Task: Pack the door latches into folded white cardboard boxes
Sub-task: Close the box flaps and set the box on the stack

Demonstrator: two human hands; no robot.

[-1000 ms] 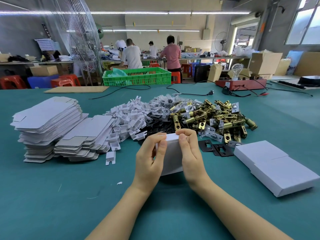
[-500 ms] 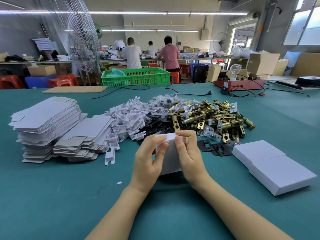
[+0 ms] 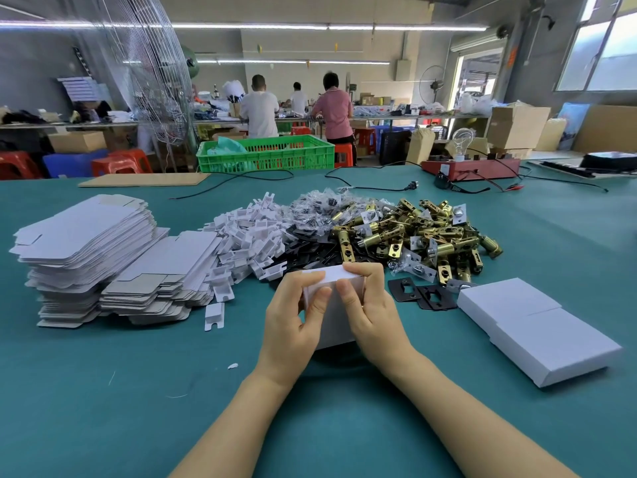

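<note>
— Two hands at one teal-covered table [image 3: 103, 391], workshop hall behind. List the room first.

— Strip lights overhead, windows upper right, a standing fan [image 3: 138, 81] at the far left edge of the table. Three people [image 3: 260, 108] at a far bench, backs turned. Red and blue stools, brown cartons, a green plastic crate [image 3: 272, 155] just beyond the table's far edge.

— On the table surface?

— Left: stack of flat white box blanks [image 3: 86, 243], a second lower stack leaning against it. Centre: heap of white plastic inserts [image 3: 248, 239], one loose insert [image 3: 214, 315] near the stacks. Behind the hands: black strike plates [image 3: 306, 257], bagged screws [image 3: 320, 208], and the pile of brass door latches [image 3: 413, 236]. Two black plates [image 3: 418, 293] lie apart, just right of the hands. Right: two closed white boxes [image 3: 537, 326] lying side by side, touching. Far side: red test unit with a bulb [image 3: 472, 167], black cables, a cardboard sheet [image 3: 144, 179].

— The item in work?

— One folded white cardboard box [image 3: 336, 326], upright, in front of the latch pile. Left hand [image 3: 293, 319] and right hand [image 3: 372, 312] grip its sides, fingers curled round the top, thumbs pressing its near face. The hands hide most of it; contents cannot be told.
</note>
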